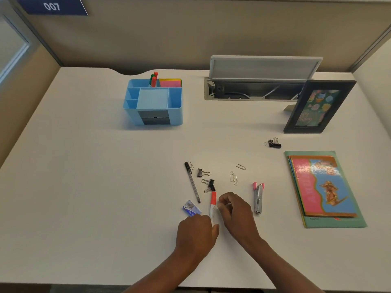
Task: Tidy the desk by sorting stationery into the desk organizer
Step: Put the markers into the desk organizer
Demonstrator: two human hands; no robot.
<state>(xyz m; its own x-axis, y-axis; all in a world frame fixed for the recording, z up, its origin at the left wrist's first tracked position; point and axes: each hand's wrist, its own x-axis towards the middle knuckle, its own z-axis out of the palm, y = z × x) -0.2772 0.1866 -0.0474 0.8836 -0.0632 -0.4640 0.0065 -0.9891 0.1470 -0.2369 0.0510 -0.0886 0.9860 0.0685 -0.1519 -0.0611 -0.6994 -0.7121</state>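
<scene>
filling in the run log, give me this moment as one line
stage: picking up | left hand: grips red-capped marker | right hand: curled beside marker, grip unclear | organizer: markers, sticky notes

Two bare forearms enter from the bottom edge of the view and end in the person's left hand (195, 231) and right hand (237, 212). No sleeve covers either arm (each is uncovered from the frame edge up to the wrist). Neither wrist carries a watch or band, and no ring shows on the visible fingers. No gloves are worn. The fingernails are too small to make out.
</scene>
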